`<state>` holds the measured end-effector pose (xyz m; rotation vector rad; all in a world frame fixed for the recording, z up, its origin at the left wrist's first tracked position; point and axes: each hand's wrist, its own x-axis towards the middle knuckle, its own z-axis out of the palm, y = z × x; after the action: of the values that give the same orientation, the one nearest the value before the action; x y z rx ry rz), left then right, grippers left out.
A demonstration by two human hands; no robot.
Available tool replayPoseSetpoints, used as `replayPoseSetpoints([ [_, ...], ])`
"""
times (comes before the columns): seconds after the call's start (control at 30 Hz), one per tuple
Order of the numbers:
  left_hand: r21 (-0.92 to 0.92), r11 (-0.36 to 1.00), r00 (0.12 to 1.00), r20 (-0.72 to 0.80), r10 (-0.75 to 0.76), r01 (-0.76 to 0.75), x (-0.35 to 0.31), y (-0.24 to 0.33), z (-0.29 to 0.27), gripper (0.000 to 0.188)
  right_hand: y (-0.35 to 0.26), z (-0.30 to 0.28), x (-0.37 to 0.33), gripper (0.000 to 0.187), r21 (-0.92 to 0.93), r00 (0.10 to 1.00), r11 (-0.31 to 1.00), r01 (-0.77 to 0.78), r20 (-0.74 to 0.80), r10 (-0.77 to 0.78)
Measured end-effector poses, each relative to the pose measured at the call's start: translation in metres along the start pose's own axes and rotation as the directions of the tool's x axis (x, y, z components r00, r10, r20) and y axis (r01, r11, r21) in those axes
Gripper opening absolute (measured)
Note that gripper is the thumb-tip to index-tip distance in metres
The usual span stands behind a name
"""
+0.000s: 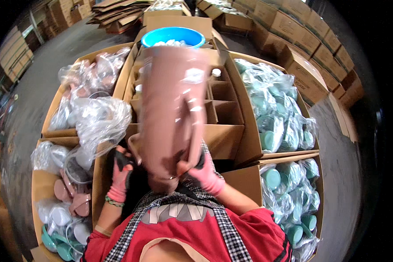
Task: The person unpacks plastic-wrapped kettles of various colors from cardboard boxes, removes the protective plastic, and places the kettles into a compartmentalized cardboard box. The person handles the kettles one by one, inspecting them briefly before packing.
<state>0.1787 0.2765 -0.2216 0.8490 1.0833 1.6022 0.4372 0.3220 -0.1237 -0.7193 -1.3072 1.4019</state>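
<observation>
A large dusty-pink jug (168, 105) with a side handle fills the middle of the view, smeared by motion. Its broad end points away from me, its narrow neck toward my apron. My right hand (205, 172), in a pink and black glove, is closed on the jug near the lower end of the handle. A curved pink piece sticks out at the jug's left, close to my left hand (120, 172). That hand, gloved alike, has thumb and fingers apart; whether it touches the piece I cannot tell. Beside it lies a clear plastic bag (101, 120).
Before me stands a carton with cardboard dividers (225, 111), a blue basin (172, 36) beyond it. Boxes of bagged teal jugs (273, 105) line the right. At left are boxes with bagged pink jugs (98, 72) and mixed lids (81, 204). Stacked cartons (308, 35) rise behind.
</observation>
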Motion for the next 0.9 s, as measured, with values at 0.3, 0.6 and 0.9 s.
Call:
replayPoseSetpoints([
  [0.3,-0.444,0.884,0.985,0.153,-0.082,0.143,0.014,-0.017,-0.002,0.052,0.056,0.011,-0.036,0.045,-0.201,0.857,0.979,-0.041,0.497,0.138],
  [0.6,-0.265,0.698,0.730,0.427,-0.533,0.665,0.042,-0.045,-0.016,0.041,0.083,-0.032,-0.040,0.047,-0.079,0.739,0.990,-0.116,0.659,0.139],
  [0.9,0.341,0.861,0.782,0.382,-0.493,0.376,0.022,-0.043,-0.012,0.053,0.070,-0.014,-0.024,0.018,-0.181,0.758,0.939,-0.291,0.556,0.342],
])
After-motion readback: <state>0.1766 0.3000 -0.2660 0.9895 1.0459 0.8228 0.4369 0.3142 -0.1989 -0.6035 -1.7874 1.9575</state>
